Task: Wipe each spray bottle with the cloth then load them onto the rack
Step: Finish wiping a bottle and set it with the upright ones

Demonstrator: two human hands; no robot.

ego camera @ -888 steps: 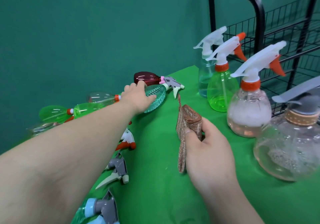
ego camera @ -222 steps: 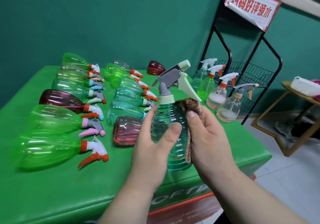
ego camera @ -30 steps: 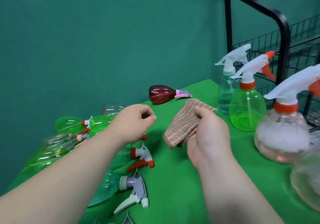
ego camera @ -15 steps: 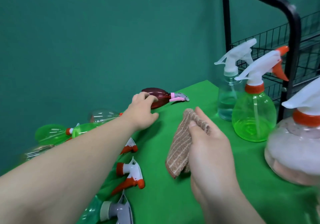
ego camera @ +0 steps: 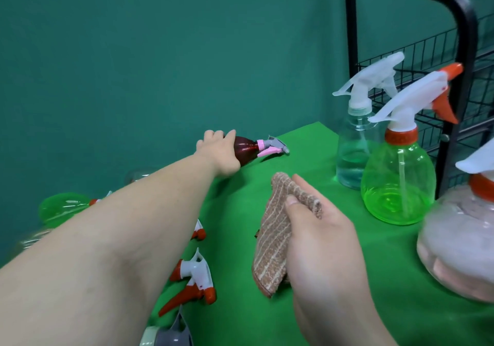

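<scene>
Three spray bottles stand upright on the green table (ego camera: 307, 142), in front of the black wire rack (ego camera: 466, 52): a clear bottle (ego camera: 352, 156) with a white trigger, a green bottle (ego camera: 398, 185) with a white and orange trigger, and a cloudy pinkish bottle (ego camera: 459, 247) cut off by the right edge.

One dark red bottle (ego camera: 246, 150) lies on its side near the far edge of the table, its pink and grey trigger pointing right. The left hand (ego camera: 217, 153) grips its wide body, fingers curled over the top.

There is one cloth (ego camera: 278, 228), brown with pale stripes. The right hand (ego camera: 320, 241) pinches it between thumb and fingers, folded over the fingers and hanging down above the middle of the table.

On the left, the forearm hides most of the lying bottles. A green body (ego camera: 61, 206), two red and white triggers (ego camera: 195, 276) and a grey trigger (ego camera: 171, 337) show; the full count cannot be told.
</scene>
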